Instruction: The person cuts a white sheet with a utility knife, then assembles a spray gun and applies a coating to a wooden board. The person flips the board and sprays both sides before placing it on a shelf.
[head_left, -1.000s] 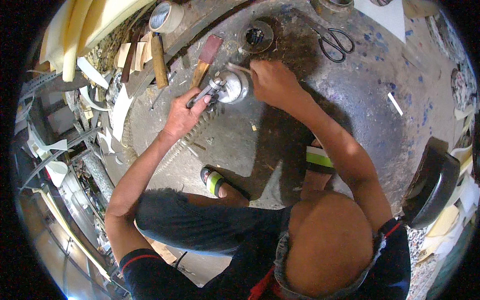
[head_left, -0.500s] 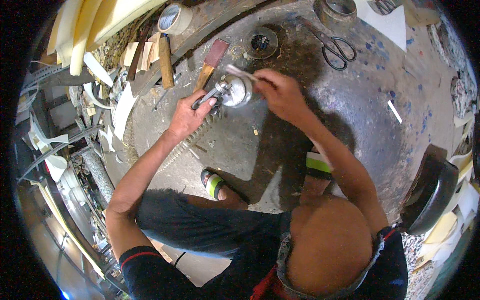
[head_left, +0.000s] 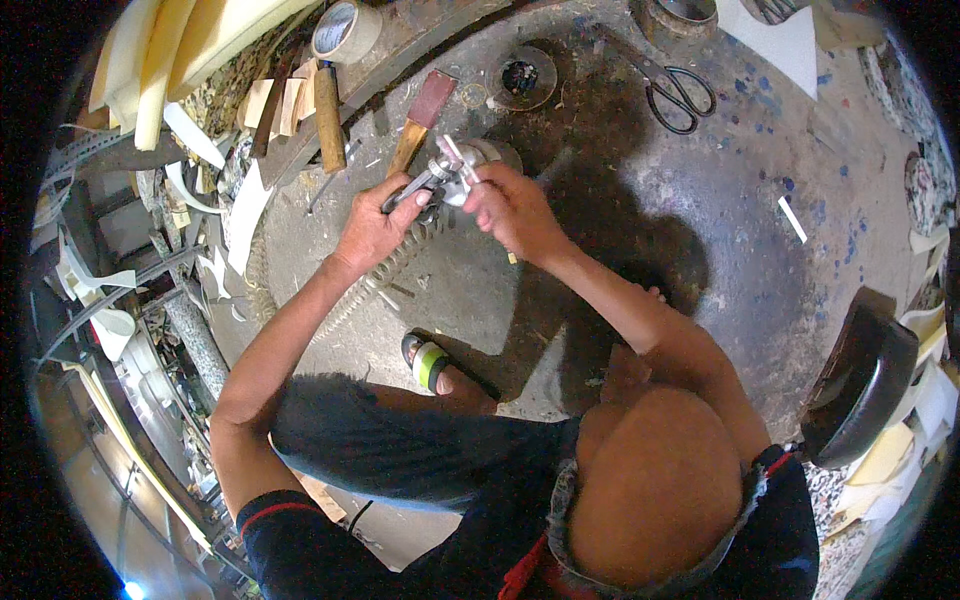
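Note:
My left hand [head_left: 372, 228] is closed round the grip of a silver metal spray gun [head_left: 428, 184], thumb along its side. The gun's rounded metal cup [head_left: 487, 154] shows partly behind my right hand [head_left: 518, 214]. Those right fingers pinch a thin, pale stick-like tool [head_left: 452, 152], laid across the front of the gun; blur hides its exact kind. From below the gun a pale coiled air hose [head_left: 408, 250] trails down toward the left. Just beyond my left hand lies a flat tool with a wooden handle and reddish head [head_left: 431, 100].
Black-handled scissors [head_left: 656, 76], a round dish [head_left: 545, 78] and a metal pot [head_left: 682, 18] rest on the stained floor ahead. A tape roll [head_left: 364, 32] and wooden-handled tool [head_left: 329, 122] are at upper left. Foam scraps crowd the left side; a dark padded seat [head_left: 866, 380] stands right.
My right hand has moved left and slightly down, bringing the pale tool across the gun's front and covering part of the cup. My left hand stays nearly still on the gun.

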